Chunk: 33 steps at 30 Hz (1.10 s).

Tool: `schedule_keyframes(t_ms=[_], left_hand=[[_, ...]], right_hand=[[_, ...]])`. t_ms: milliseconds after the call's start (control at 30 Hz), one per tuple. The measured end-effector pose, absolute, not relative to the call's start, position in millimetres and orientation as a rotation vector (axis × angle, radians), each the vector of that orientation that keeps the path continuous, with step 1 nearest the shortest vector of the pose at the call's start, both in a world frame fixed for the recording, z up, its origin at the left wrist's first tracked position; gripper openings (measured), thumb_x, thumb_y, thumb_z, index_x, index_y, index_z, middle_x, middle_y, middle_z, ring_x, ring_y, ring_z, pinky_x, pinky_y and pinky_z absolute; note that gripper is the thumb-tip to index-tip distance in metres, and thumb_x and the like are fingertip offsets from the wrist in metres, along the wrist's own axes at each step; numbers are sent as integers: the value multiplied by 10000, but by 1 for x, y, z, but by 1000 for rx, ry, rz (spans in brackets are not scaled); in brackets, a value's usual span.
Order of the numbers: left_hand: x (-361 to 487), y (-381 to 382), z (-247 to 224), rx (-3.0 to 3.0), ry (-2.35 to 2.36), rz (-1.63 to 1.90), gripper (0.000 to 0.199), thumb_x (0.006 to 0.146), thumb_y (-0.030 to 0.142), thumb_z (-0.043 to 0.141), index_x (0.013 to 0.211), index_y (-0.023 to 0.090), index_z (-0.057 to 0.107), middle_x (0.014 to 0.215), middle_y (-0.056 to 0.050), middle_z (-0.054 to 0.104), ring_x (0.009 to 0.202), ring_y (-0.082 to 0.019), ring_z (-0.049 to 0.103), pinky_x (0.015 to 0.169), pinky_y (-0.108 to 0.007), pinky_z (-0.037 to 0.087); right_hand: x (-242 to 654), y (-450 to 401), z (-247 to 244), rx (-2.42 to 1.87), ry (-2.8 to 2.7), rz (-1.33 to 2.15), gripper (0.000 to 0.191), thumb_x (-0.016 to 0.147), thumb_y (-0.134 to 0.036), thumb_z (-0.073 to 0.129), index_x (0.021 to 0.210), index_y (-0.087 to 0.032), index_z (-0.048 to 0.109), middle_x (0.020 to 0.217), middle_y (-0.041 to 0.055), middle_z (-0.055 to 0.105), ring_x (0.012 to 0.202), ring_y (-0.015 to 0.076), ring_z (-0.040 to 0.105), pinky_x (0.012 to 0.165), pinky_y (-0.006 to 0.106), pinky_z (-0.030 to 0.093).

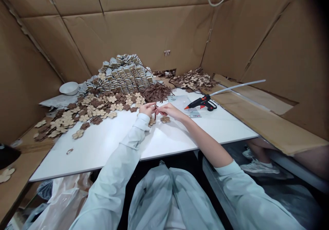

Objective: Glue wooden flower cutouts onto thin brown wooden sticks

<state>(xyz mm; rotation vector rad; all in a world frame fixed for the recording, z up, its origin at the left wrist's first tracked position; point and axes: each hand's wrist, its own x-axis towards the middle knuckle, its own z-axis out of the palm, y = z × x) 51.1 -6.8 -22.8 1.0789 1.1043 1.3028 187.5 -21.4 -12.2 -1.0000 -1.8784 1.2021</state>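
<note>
Two-handed, pinching a thin brown strip between left hand and right hand above the white desk — narrow grip, fingertips close together; judged light, pliant, probably easy to crease — best taken near the ends, gently.

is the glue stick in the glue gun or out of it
Partly in: the glue stick meets the back of the glue gun, a long length sticking out.

Creased cardboard walls stand behind and beside a brightly lit white table; underneath is too dim to read.
</note>
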Motion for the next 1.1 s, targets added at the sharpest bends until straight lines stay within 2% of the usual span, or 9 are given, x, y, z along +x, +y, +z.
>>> schedule_keyframes(t_ms=[100,267,367,467,567,800,967,1100], left_hand=[[54,-10,-19,1033,999,1306,105,558,192,622,596,95,618,614,-52,626,651,-136,594,729,-305,480],[51,-12,-17,1037,1042,1419,200,521,256,689,612,91,622,628,-60,633,607,-112,583,687,-278,484],[44,-9,-18,1064,1110,1401,254,521,315,689,640,98,632,680,-74,648,624,-131,596,560,-233,476],[38,-7,-17,1082,1163,1390,312,538,362,672,707,101,642,766,-98,658,658,-164,613,400,-179,395],[37,-8,-13,1077,1208,1395,335,557,382,654,712,86,638,792,-121,655,663,-182,618,333,-163,327],[39,-10,-14,1200,1312,1419,298,640,398,579,633,103,626,707,-108,651,630,-180,610,314,-171,324],[42,-11,-14,1134,1254,1398,283,668,367,564,682,94,637,809,-137,653,656,-184,615,316,-175,320],[43,-12,-11,1032,1213,1375,275,680,350,558,733,93,638,860,-138,649,699,-182,618,315,-165,308]], right_hand=[[187,-20,-15,-1012,-1891,1200,319,705,-356,453,664,-90,623,462,-42,369,443,67,315,465,235,237],[188,-18,-18,-1024,-1915,1207,329,710,-364,455,680,-93,641,461,-40,366,439,69,319,462,233,245],[189,-20,-17,-1003,-1939,1210,361,712,-407,463,702,-96,647,471,-41,371,441,65,314,460,226,244],[189,-22,-14,-982,-1965,1217,388,716,-428,463,731,-90,654,483,-35,388,454,68,325,462,224,247],[189,-23,-11,-981,-1966,1240,393,716,-427,469,751,-87,661,513,-16,440,488,78,365,482,223,267],[189,-22,-13,-971,-1951,1209,397,716,-450,476,795,-117,677,726,36,608,605,104,449,548,223,317],[188,-20,-17,-967,-1990,1181,363,691,-428,518,770,-115,683,671,31,617,592,110,466,562,229,342],[190,-20,-20,-1004,-2025,1147,357,669,-436,543,749,-117,681,584,19,583,534,103,454,505,222,335]])
